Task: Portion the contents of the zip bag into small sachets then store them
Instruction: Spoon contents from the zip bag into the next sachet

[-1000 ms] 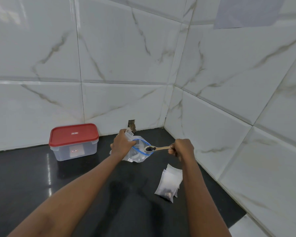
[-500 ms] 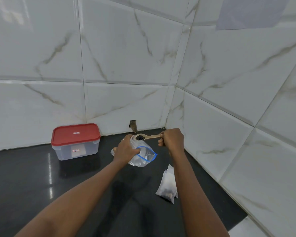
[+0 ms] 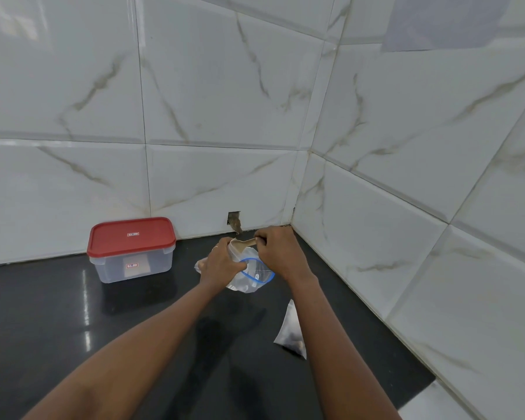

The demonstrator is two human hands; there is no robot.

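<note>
in the corner where the black counter [image 3: 73, 313] meets the tiled wall [image 3: 225, 101], both hands work close together from where i watch. the fingers of the right hand [image 3: 278, 253] are curled tight, pinching the handle end of a pale wooden spoon [image 3: 246, 243]; the knuckles face me and hide most of the handle. the spoon's bowl points left and sits in the open mouth of a small clear sachet [image 3: 235, 244], which stands up just above the left hand [image 3: 222, 263]. i cannot tell what is in the bowl. the left hand's fingers are wrapped round bunched clear plastic, holding the sachet together with the zip bag [image 3: 253, 275]. the zip bag hangs below and to the right of that hand, between the two wrists, its blue-rimmed mouth gaping toward me; whether its bottom touches the counter i cannot tell. a crumpled bit of plastic pokes out on the left of that hand too. nearer me, the filled sachets [image 3: 288, 331] lie flat on the counter, partly hidden by the right forearm, with something dark in the bottom corner; how many i cannot tell. well to the left, near the wall, stands a clear container [image 3: 131, 268] with its red lid [image 3: 131, 236] on. a small hole [image 3: 234, 219] breaks the wall just behind the hands, and a pale sheet [image 3: 443, 22] hangs high on the right-hand wall.
</note>
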